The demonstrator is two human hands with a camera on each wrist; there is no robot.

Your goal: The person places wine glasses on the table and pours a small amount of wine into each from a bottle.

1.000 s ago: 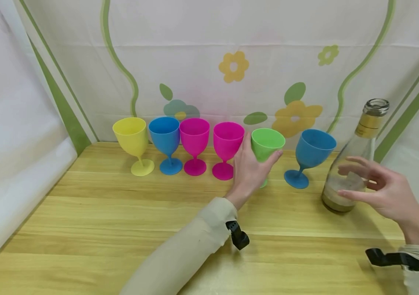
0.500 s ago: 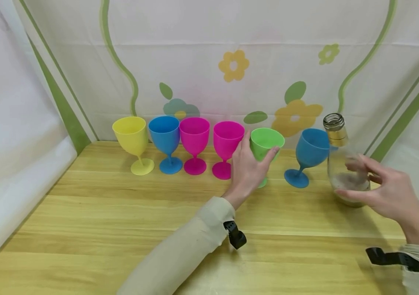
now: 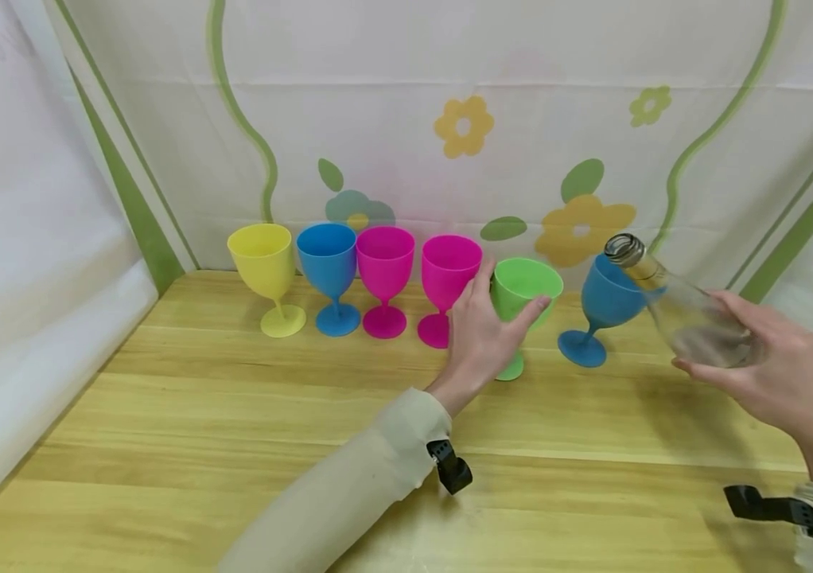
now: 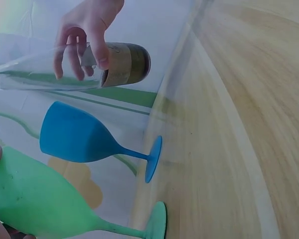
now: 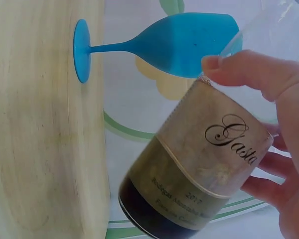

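Observation:
My left hand point(image 3: 480, 334) grips the bowl of a light green goblet point(image 3: 524, 285), thumb on the near side, fingers wrapped behind. In the left wrist view the green goblet's foot point(image 4: 157, 224) is down at the wooden table. My right hand point(image 3: 782, 370) holds a clear glass wine bottle point(image 3: 686, 306) around its body, raised and tilted with its mouth to the left. The bottle's neck overlaps the rim of a blue goblet point(image 3: 607, 298) in the head view. A beige label point(image 5: 219, 142) with script lettering shows in the right wrist view.
Left of the green goblet stand a magenta goblet point(image 3: 449, 267), another magenta goblet point(image 3: 385, 263), a blue goblet point(image 3: 328, 263) and a yellow goblet point(image 3: 263, 259), in a row. Behind them hangs a white cloth point(image 3: 378, 119) with printed flowers. The wooden table point(image 3: 235, 446) stretches toward me.
My right hand has taken hold of the wine bottle, lifted it and tipped its neck left toward the blue goblet. The green goblet in my left hand has shifted slightly nearer.

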